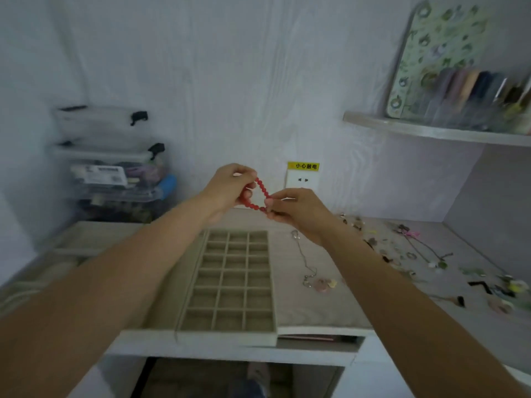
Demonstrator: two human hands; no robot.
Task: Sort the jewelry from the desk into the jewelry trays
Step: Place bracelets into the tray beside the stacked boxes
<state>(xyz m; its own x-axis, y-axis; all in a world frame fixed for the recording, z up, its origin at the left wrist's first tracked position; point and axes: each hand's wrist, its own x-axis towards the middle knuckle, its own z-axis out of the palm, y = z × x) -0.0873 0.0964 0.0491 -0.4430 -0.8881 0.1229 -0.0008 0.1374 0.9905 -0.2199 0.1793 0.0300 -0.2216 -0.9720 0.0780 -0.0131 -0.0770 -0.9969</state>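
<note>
Red bead bracelet (261, 193) held up in the air above the desk (321, 300), stretched between two hands.

Pinched at its upper end by the left hand (230, 191) and at its lower end by the right hand (298, 214), over the far end of the gridded jewelry tray (230, 282); silver necklace (307, 262) and scattered jewelry (416, 254) lying to the right.

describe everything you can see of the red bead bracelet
The red bead bracelet is a loop of small round glossy red beads, stretched taut in the air above the far end of the grid tray. The left hand pinches its upper end, the right hand its lower end. Part of the loop is hidden behind the fingers. It touches nothing else.
</note>
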